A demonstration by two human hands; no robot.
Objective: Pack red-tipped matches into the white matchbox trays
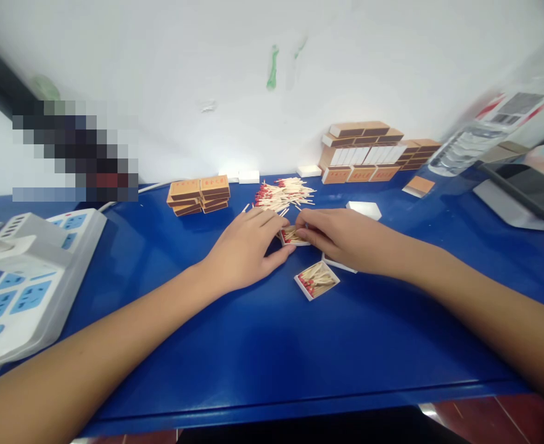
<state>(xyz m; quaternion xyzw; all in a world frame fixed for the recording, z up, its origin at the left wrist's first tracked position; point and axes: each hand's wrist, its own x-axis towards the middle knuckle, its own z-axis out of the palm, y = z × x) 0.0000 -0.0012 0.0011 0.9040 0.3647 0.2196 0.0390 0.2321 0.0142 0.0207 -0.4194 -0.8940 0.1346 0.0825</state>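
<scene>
Blue tabletop (207, 345) held a small white cardboard match tray (292, 235), pinched between left hand (244, 250) and right hand (337, 237), both equally near, fingers together.

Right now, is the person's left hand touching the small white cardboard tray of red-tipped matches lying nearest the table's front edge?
Apart. The head view shows blue tabletop between the left hand and that tray of matches.

Your left hand (244, 250) and right hand (341, 237) meet over a small open tray of matches (292, 235) | second filled tray (317, 280) just below | loose match pile (284, 193) behind | blue table (272, 345).
</scene>
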